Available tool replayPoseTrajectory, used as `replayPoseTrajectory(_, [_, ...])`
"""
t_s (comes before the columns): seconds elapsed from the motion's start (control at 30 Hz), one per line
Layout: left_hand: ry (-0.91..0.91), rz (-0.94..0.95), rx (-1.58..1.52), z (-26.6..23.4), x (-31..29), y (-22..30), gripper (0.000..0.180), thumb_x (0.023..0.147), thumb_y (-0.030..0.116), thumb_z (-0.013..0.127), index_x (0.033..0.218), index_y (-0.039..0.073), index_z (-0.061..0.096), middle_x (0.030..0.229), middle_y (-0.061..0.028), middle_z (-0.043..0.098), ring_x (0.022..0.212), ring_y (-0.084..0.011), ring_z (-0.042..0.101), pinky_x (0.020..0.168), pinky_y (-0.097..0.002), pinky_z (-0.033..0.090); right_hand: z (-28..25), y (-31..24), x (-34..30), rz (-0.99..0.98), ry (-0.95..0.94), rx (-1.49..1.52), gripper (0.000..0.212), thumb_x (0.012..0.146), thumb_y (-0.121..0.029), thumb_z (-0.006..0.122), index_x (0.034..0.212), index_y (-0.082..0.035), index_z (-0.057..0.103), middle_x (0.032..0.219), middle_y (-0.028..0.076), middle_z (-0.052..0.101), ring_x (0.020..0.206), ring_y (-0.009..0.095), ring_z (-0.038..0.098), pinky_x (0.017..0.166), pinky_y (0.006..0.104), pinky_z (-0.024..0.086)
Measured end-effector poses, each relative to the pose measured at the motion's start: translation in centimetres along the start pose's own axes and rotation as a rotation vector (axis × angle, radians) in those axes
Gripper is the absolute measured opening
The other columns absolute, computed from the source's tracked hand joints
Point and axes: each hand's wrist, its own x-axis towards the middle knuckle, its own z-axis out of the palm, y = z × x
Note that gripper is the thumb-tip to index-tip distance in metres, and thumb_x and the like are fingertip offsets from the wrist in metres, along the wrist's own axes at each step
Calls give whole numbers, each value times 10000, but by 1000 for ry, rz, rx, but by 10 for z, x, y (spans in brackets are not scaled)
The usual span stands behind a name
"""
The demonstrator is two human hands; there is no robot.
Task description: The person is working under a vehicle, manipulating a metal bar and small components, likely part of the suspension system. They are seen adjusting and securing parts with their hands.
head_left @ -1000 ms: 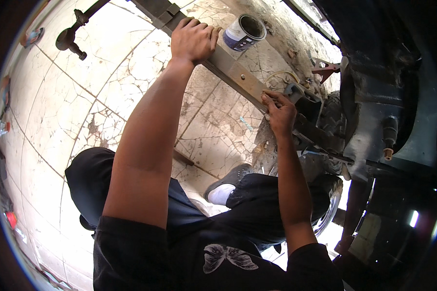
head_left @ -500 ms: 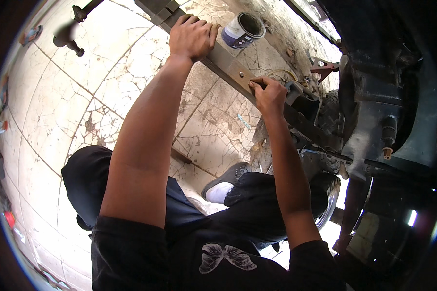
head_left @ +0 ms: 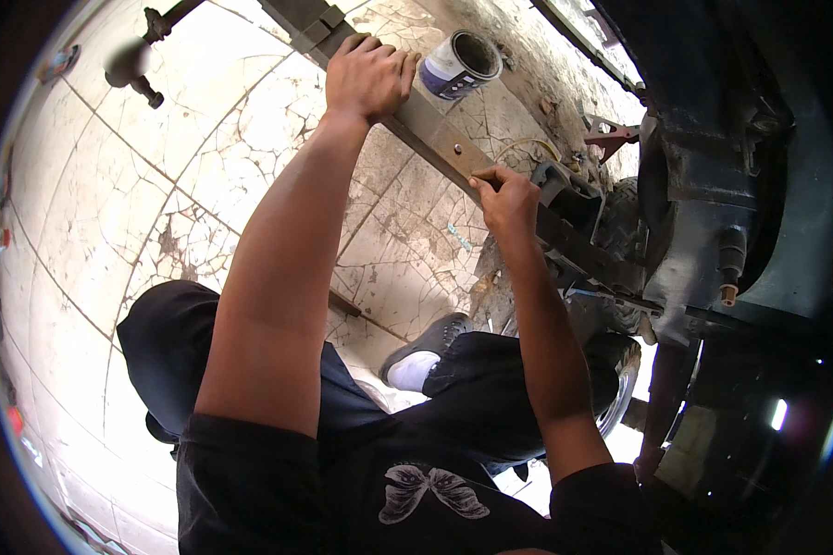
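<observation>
A long, dark metal leaf spring (head_left: 426, 129) runs slantwise from the upper left toward the vehicle at right. My left hand (head_left: 368, 78) is closed over its upper part, fingers curled across the far edge. Lower down, a small shiny pin or hole (head_left: 457, 149) shows on a flat, brownish stretch of the metal. Just below that spot, my right hand (head_left: 509, 199) is closed, thumb and forefinger pressed together against the spring. Whatever lies between those fingertips, if anything, is too small to make out.
A paint can (head_left: 461, 65) stands beyond the spring on cracked floor tiles (head_left: 250, 120). Vehicle underbody parts (head_left: 703, 203) crowd the right side, near a red metal stand (head_left: 611, 137). A ball-ended metal part (head_left: 128, 67) hangs at upper left. My shoe (head_left: 435, 342) is below.
The right hand's fingertips have shifted slightly down along the spring, away from the shiny spot. My left hand keeps its place on the metal. The whole view has moved a little.
</observation>
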Motion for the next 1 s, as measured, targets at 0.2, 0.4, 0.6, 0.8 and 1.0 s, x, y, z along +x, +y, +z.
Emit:
replayPoseTrajectory(0.2, [20, 7, -5, 4, 3, 2, 394, 1067, 360, 556, 841, 151, 801, 902, -18, 799, 963, -209, 735, 1009, -360, 498, -8, -11, 37, 75, 17, -62, 206, 845, -239, 861, 955, -66, 841, 911, 178, 799, 854, 334, 775, 840, 420, 584])
replayPoseTrajectory(0.4, [2, -3, -12, 2, 1, -1, 405, 1064, 362, 539, 857, 165, 825, 889, -25, 807, 962, -207, 733, 1013, -365, 488, -3, -5, 9, 63, -14, -120, 223, 844, -262, 857, 954, -69, 845, 908, 186, 796, 848, 336, 771, 847, 420, 576])
replayPoseTrajectory(0.6, [16, -1, -33, 3, 3, 2, 410, 1062, 370, 539, 860, 156, 826, 904, -41, 810, 972, -210, 731, 1021, -372, 483, -10, -9, 39, 68, 22, -102, 185, 849, -234, 855, 930, -68, 835, 873, 170, 793, 842, 336, 771, 837, 410, 577])
replayPoseTrajectory(0.8, [9, 1, 17, 2, 2, -4, 381, 1060, 368, 556, 876, 161, 818, 901, -12, 801, 961, -197, 729, 1003, -360, 492, -6, -2, 16, 27, -66, -114, 202, 866, -243, 856, 963, -67, 835, 886, 153, 802, 824, 299, 771, 839, 417, 574])
replayPoseTrajectory(1.0, [25, 11, -11, 1, 1, 4, 372, 1052, 358, 570, 851, 160, 813, 889, -8, 799, 951, -198, 725, 988, -356, 495, -14, 2, 50, 53, -19, -136, 200, 866, -242, 860, 960, -67, 837, 861, 117, 805, 762, 245, 752, 777, 351, 559])
